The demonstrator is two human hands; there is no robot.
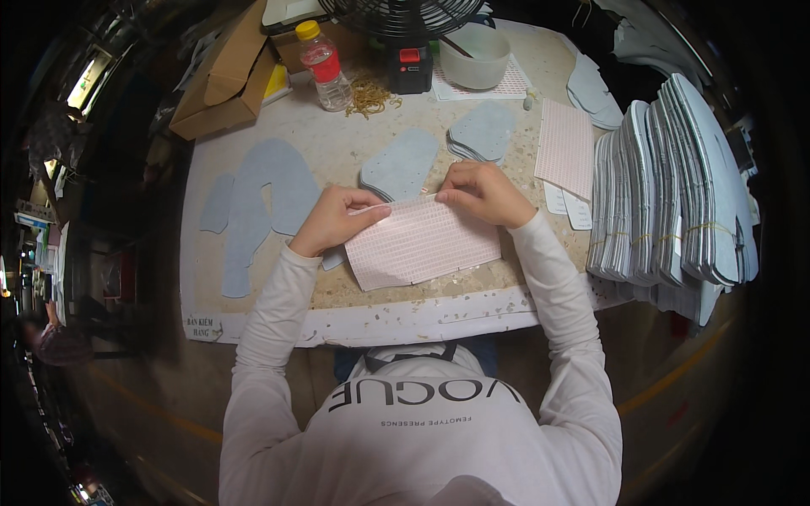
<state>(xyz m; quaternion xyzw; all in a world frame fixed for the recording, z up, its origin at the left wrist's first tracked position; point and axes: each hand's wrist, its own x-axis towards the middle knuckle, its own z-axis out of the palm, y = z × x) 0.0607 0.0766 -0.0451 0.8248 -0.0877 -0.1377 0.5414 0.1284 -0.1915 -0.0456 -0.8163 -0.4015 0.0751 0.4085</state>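
So both hands are on the same pink-printed sheet [422, 249], which sits at the near side of the table [515, 261], right in front of the person. Left hand [333, 221] has its far left corner pinched, thumb on top, and the right hand [485, 196] is pinching further along that far edge with the fingers curled in. Just past the sheet there are two small piles of blue-grey pieces, a nearer pile [401, 160] and a farther pile [485, 126], with bigger flat cutouts [270, 173] lying off to the left. Over on the right a second printed sheet [567, 143] lies beside a seriously tall bundled stack [658, 194]. Far side's got a yellow-capped bottle [322, 69], a cardboard box [232, 93], a fan [401, 13] and a whitish bowl [477, 63]
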